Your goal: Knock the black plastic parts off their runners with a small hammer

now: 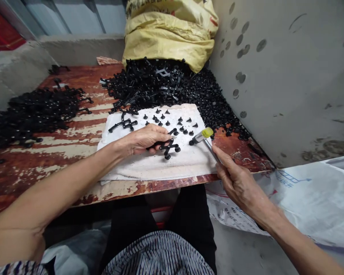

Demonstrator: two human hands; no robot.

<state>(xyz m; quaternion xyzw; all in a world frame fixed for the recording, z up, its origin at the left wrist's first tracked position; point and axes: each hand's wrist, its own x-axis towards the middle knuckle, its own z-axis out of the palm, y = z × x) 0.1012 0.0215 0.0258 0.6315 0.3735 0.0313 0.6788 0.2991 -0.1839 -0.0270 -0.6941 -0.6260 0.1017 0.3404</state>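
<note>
My left hand [149, 138] is closed around a black jointed linkage piece [169, 147], whose crossed arms and round feet stick out to the right above the white cloth [132, 164]. In my right hand [232, 170] is the metal handle of a small hammer [204, 136] with a yellow face on one end and a black one on the other. The black face is low over the cloth, right of the linkage. Several small black pegs with round heads [167, 123] stand or lie on the cloth behind my left hand. Another black linkage [124, 123] rests at the cloth's left side.
A large heap of black parts [157, 84] spills from a yellow woven sack [169, 38] at the back. On the left lies a pile of black linkages [37, 114]. The worn red-brown tabletop [88, 152] meets a grey wall [275, 76] on the right.
</note>
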